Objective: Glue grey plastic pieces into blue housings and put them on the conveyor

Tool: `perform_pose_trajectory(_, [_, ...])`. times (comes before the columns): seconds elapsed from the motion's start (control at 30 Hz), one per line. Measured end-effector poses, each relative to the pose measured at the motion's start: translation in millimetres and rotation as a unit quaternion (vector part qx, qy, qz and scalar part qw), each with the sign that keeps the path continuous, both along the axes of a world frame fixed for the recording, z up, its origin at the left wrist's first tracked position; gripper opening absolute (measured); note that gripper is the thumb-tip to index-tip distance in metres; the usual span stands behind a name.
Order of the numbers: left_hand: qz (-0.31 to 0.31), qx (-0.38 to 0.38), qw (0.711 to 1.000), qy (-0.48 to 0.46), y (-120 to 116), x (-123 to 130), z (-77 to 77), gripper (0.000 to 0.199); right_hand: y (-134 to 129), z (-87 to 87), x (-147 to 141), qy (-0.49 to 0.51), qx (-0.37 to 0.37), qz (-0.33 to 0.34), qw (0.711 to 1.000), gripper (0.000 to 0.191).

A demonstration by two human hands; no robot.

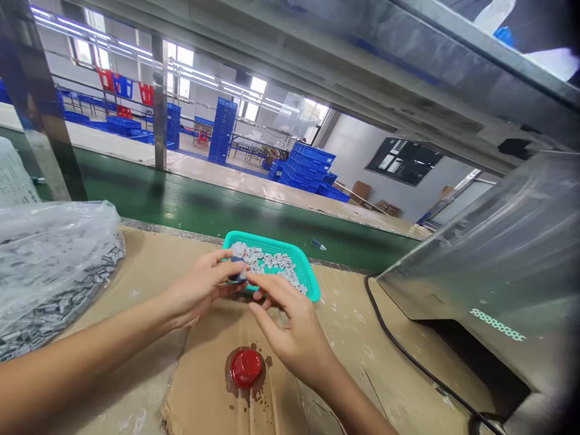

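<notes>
My left hand [199, 289] is shut on a small blue object [238, 270] with a pale top, perhaps a little bottle, held over the near rim of a teal plastic basket [267, 243]. My right hand [290, 329] hovers beside it, fingers apart and tips close to the blue object, with nothing visible in them. Several small grey pieces [272, 263] lie in the basket, partly hidden by my hands. Below my right hand, a red round cap [246, 368] sits on a stained cardboard sheet [136, 266].
A clear plastic bag of grey pieces [49, 284] lies at the left on the cardboard. Behind the basket runs a green conveyor belt [203, 211]. A steel housing [480, 266] and black cable [408, 356] stand at the right; blue crates [308, 166] are stacked far beyond.
</notes>
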State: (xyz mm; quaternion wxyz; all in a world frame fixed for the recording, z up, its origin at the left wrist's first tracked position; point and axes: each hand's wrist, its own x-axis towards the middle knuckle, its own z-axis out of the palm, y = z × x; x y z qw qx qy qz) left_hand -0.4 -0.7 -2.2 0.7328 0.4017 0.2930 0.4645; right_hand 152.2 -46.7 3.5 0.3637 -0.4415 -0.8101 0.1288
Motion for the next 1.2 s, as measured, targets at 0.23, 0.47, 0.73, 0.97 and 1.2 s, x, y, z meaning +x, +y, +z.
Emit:
perform_pose_trajectory(0.23, [0.068, 0.03, 0.996, -0.048, 30, -19, 3.2, 0.01, 75, -5.4, 38, -0.108, -0.006, -0.113, 0.988, 0.023])
perform_pose_trajectory(0.47, [0.043, 0.07, 0.996, -0.046, 36, -21, -7.9, 0.028, 106, -21.7, 49, -0.159, -0.064, -0.003, 0.985, 0.022])
perform_pose_trajectory(0.73, [0.033, 0.059, 0.997, 0.031, 49, -27, -9.0, 0.052, 104, -25.7, 48, -0.139, -0.067, -0.016, 0.988, 0.017])
perform_pose_trajectory(0.97, [0.199, 0.276, 0.82, 0.46, 130, -43, -32.9, 0.045, 104, -27.9, 52, -0.082, -0.07, -0.047, 0.993, 0.024])
perform_pose_trajectory(1.2, [0.266, 0.342, 0.683, 0.587, 171, -42, -67.1, 0.048, 105, -26.6, 58, 0.012, -0.051, -0.084, 0.995, 0.027])
